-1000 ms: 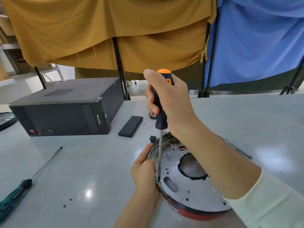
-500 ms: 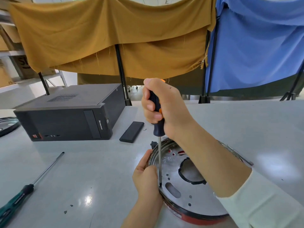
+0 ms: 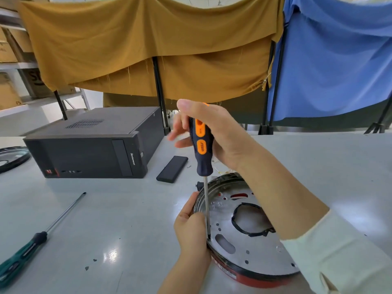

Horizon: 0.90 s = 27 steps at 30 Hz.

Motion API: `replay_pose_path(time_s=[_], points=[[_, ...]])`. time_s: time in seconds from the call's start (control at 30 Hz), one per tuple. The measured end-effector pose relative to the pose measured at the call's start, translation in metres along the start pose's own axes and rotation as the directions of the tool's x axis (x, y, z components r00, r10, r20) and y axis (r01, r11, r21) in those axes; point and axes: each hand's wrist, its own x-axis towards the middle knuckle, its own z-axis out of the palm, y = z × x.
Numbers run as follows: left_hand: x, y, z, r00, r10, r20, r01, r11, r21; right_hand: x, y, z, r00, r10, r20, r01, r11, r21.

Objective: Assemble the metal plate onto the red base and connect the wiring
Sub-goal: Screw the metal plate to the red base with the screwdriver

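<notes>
A round metal plate [image 3: 250,251] with a central hole and several small holes lies on the red base [image 3: 254,280], whose rim shows at the front. My left hand [image 3: 192,227] grips the plate's left rim. My right hand [image 3: 214,132] holds the blue and orange handle of a screwdriver [image 3: 201,153] upright, thumb on top, fingers partly spread and blurred. The screwdriver's tip stands at a hole near the plate's left edge. Thin wires [image 3: 222,171] show just behind the plate.
A black computer case [image 3: 93,149] lies at the back left, a flat black box [image 3: 172,169] beside it. A green-handled screwdriver [image 3: 40,237] lies at the left front. A dark round rim [image 3: 12,158] sits at the far left. Cloth screens hang behind.
My right hand's fingers have loosened and spread on the handle, showing its orange inlays. The screwdriver tip stays at the same hole. My left hand keeps its hold on the rim.
</notes>
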Motion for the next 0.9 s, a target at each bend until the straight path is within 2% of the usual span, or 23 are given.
replay_pose_path(time_s=[0.1,0.17,0.2,0.27,0.33,0.37,0.43,0.47,0.5,0.53,0.57,0.63,0.7,0.73,0.8,0.83,0.9], points=[[0.0,0.0,0.0,1.0,0.005,0.006,-0.005,1.0,0.007,0.002,-0.002,-0.004,0.982,0.024,0.188,-0.05,0.99,0.133],[0.001,-0.001,0.001,1.0,0.014,-0.008,-0.014,1.0,0.01,0.002,0.0,0.0,0.974,0.056,0.22,-0.103,0.973,0.206],[0.001,-0.001,0.001,1.0,0.022,-0.016,-0.021,1.0,0.013,0.003,0.002,0.002,0.98,0.066,0.19,-0.11,0.967,0.231],[0.002,-0.002,0.001,0.999,0.034,-0.036,-0.034,0.999,0.015,0.002,0.007,0.007,0.997,0.041,0.065,-0.055,0.971,0.233],[0.003,-0.004,0.001,0.997,0.04,-0.064,-0.04,0.999,0.011,-0.002,0.011,0.013,0.993,-0.042,-0.114,0.063,0.98,0.189],[0.003,-0.004,0.002,0.996,0.043,-0.077,-0.042,0.999,0.009,-0.004,0.012,0.016,0.966,-0.099,-0.238,0.135,0.981,0.137],[0.003,-0.004,0.002,0.995,0.044,-0.087,-0.043,0.999,0.01,-0.009,0.016,0.02,0.837,-0.22,-0.501,0.227,0.973,-0.048],[0.003,-0.004,0.003,0.995,0.043,-0.088,-0.042,0.999,0.013,-0.01,0.018,0.022,0.77,-0.266,-0.58,0.229,0.964,-0.139],[0.003,-0.004,0.003,0.995,0.043,-0.086,-0.042,0.999,0.016,-0.011,0.019,0.024,0.734,-0.295,-0.612,0.217,0.955,-0.2],[0.002,-0.004,0.003,0.996,0.042,-0.082,-0.041,0.999,0.017,-0.013,0.018,0.025,0.729,-0.304,-0.613,0.204,0.952,-0.228],[0.001,-0.004,0.003,0.996,0.04,-0.076,-0.039,0.999,0.017,-0.014,0.017,0.024,0.754,-0.288,-0.59,0.191,0.956,-0.223],[-0.001,-0.002,0.002,0.998,0.028,-0.06,-0.027,0.999,0.017,-0.013,0.009,0.018,0.865,-0.183,-0.468,0.132,0.981,-0.141],[-0.002,0.0,0.001,0.999,0.009,-0.035,-0.008,1.0,0.018,-0.01,0.0,0.008,0.973,-0.034,-0.23,0.028,0.999,-0.026],[-0.002,0.001,0.001,1.0,0.001,-0.023,-0.001,1.0,0.014,-0.009,-0.004,0.003,0.996,0.021,-0.086,-0.019,0.999,0.03],[-0.003,0.003,0.002,1.0,-0.002,-0.006,0.002,1.0,0.002,-0.008,-0.009,-0.004,0.986,0.065,0.151,-0.08,0.992,0.093],[-0.003,0.003,0.002,1.0,-0.003,0.004,0.003,1.0,-0.006,-0.007,-0.011,-0.004,0.973,0.07,0.221,-0.095,0.99,0.107],[-0.001,0.002,0.002,1.0,-0.005,0.007,0.006,1.0,-0.027,-0.006,-0.01,-0.001,0.961,0.077,0.264,-0.12,0.981,0.152]])
